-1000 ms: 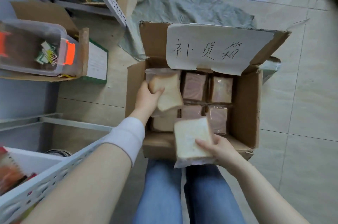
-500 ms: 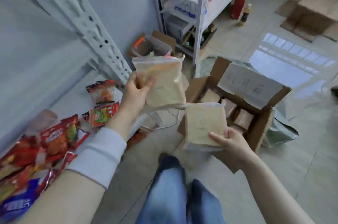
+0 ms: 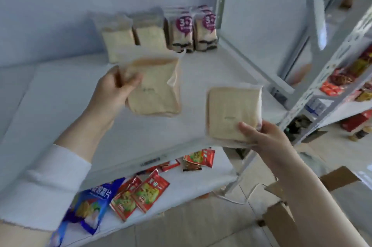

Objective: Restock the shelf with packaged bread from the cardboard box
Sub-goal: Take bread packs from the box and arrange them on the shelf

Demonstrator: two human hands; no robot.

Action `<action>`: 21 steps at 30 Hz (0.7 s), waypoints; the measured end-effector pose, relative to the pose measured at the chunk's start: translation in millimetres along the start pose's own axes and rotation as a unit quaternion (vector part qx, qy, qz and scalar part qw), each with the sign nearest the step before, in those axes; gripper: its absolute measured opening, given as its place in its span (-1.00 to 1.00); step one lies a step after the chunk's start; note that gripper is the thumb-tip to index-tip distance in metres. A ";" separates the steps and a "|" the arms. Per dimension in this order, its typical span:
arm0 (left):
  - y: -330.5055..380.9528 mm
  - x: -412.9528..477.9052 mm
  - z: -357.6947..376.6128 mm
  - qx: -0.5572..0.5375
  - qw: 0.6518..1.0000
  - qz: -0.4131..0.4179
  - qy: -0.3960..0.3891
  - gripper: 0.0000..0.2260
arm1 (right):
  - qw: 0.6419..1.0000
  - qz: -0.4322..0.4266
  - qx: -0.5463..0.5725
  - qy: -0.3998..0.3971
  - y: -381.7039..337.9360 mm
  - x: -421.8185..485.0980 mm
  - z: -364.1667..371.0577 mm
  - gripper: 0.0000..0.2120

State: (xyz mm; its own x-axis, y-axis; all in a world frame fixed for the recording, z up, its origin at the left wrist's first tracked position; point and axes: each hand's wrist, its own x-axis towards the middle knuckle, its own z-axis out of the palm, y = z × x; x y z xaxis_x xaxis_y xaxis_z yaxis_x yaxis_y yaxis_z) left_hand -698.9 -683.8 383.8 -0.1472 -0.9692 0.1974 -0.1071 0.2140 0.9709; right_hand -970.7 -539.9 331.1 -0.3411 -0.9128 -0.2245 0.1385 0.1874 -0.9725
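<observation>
My left hand (image 3: 114,89) grips a clear-wrapped pack of sliced bread (image 3: 155,87) by its left edge, held over the white shelf board (image 3: 60,95). My right hand (image 3: 261,136) holds a second bread pack (image 3: 231,111) by its lower right corner, near the shelf's front right edge. At the back of the shelf stand two plain bread packs (image 3: 132,35) and, to their right, bread packs with purple labels (image 3: 193,31). Only a flap of the cardboard box (image 3: 281,206) shows at the lower right.
The lower shelf (image 3: 191,184) holds red snack packets (image 3: 145,192) and a blue chip bag (image 3: 88,204). A white perforated upright (image 3: 314,89) stands right of my right hand. Another rack with red goods (image 3: 342,85) is at the far right.
The view has swung up from the box and floor to the shelf. Both hands have carried their bread packs up over the shelf board.
</observation>
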 end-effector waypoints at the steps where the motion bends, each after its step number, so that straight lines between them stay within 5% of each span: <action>1: -9.5 9.6 -23.2 0.014 1.000 -0.004 0.022 -0.94 | 1.000 -0.011 -0.012 -0.010 -7.4 15.1 22.8 -0.59; 6: -59.3 62.9 -79.4 0.047 0.995 -0.033 0.085 -0.87 | 0.997 -0.037 0.008 -0.069 -23.5 98.3 121.2 -0.29; 15: -106.1 198.2 -73.0 0.034 0.989 -0.025 0.143 -0.83 | 0.996 -0.081 -0.031 0.000 -37.5 276.3 199.5 -0.79; 21: -124.9 235.2 -71.0 0.101 0.975 -0.009 0.198 -0.73 | 0.978 -0.140 -0.150 0.044 -25.1 326.2 214.5 -0.70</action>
State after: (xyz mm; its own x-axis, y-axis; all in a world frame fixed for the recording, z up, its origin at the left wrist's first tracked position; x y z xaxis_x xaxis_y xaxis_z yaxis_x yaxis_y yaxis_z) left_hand -650.3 -947.1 318.5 0.2441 -0.9350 0.2571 -0.3040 0.1780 0.9359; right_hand -886.1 -920.1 295.7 -0.4070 -0.9114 0.0614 -0.2464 0.0448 -0.9681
